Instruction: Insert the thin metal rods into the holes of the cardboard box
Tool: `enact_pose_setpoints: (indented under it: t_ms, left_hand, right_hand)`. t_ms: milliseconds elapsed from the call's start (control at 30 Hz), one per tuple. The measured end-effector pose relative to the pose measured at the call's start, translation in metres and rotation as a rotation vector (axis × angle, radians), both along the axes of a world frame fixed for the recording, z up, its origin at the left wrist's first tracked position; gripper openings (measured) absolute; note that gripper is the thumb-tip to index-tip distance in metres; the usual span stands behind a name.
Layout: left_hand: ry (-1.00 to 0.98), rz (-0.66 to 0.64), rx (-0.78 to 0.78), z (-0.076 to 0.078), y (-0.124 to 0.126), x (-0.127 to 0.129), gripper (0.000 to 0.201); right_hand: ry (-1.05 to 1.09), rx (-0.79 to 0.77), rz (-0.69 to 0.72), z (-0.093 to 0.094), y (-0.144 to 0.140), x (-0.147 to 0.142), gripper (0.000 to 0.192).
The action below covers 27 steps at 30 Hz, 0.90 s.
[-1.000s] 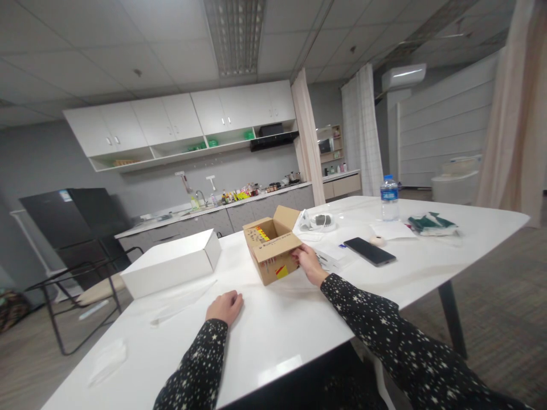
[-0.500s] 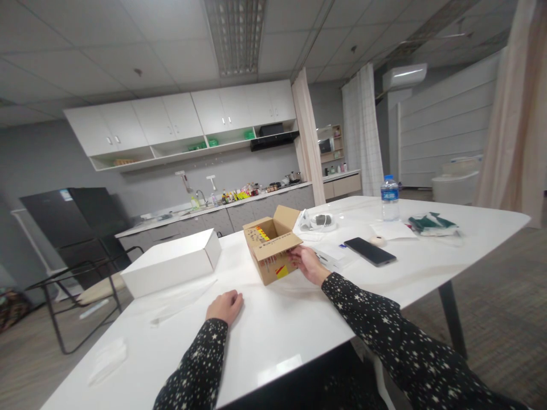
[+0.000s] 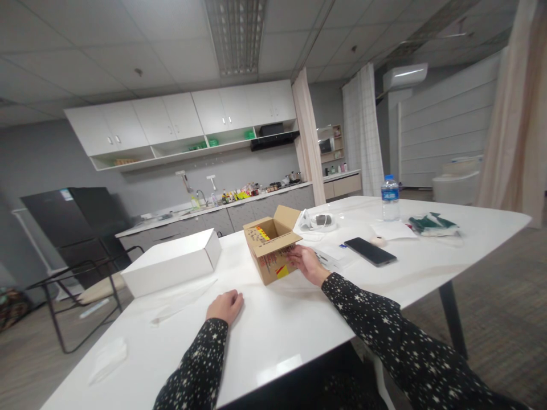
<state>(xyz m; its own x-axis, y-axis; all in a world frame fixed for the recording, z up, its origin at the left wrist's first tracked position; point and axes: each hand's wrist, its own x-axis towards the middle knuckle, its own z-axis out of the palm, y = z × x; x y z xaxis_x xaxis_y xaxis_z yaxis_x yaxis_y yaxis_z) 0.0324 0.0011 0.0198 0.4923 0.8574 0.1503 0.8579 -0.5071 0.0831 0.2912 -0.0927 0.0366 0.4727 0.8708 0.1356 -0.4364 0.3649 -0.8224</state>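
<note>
Left hand (image 3: pixel 224 307) lies loosely fisted on the glossy white table (image 3: pixel 273 330); right hand (image 3: pixel 307 265) touches the open cardboard box (image 3: pixel 267 272) at mid-table, grip indeterminable. Room: grey wall (image 3: pixel 239 164), white cabinets (image 3: pixel 171 117). Surface: white box (image 3: pixel 171 261) left of the cardboard one; bottle (image 3: pixel 390 212) and phone (image 3: pixel 370 251) right.

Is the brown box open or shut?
Open. The brown box has one flap sticking up at the back, and part of its inside shows.
</note>
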Motion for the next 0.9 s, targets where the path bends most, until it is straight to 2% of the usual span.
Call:
enact_pose_setpoints:
  t_ms: [433, 700, 900]
  left_hand:
    - [-0.014, 0.009, -0.006, 0.001, -0.001, 0.0005, 0.036]
    - [0.007, -0.005, 0.015, 0.0012, -0.0014, -0.0008, 0.036]
    - [0.008, -0.007, 0.019, -0.0033, 0.0026, -0.001, 0.037]
  right_hand:
    - [0.055, 0.008, 0.016, -0.0004, 0.0003, 0.0012, 0.008]
    - [0.134, -0.076, 0.081, -0.0052, 0.0038, 0.0023, 0.011]
    - [0.122, -0.143, 0.117, -0.0063, 0.0027, 0.003, 0.022]
